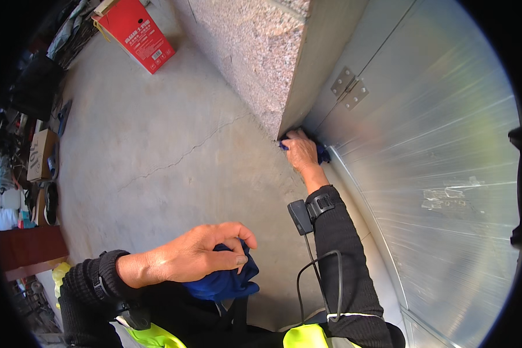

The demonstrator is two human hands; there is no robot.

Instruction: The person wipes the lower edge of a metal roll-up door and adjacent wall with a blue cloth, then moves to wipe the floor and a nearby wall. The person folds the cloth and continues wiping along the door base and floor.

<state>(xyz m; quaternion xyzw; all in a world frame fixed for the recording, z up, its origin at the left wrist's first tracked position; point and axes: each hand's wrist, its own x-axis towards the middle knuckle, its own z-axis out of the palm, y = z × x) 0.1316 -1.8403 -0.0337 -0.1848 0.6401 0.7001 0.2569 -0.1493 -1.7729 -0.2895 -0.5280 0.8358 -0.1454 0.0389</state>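
Observation:
My right hand (303,152) reaches down to the floor corner where the stone-faced wall end meets the metal door. A dark blue cloth (323,154) is bunched under its fingers, pressed into that corner; the fingertips are partly hidden. Nearer my body, my left hand (195,254) is held above the floor with fingers curled. Another blue cloth (226,282) hangs in folds beneath its palm, gripped by the lower fingers, which are mostly hidden. Beside my right hand rises the brushed metal door (417,143), with its steel hinge (349,88) above the corner.
The concrete floor (165,130) has a long crack. A red printed box (141,37) stands at the upper left by the granite-faced wall (248,48). Along the left edge lie a cardboard box (41,154), shoes (51,203) and clutter. A black cable (299,278) loops beside my right sleeve.

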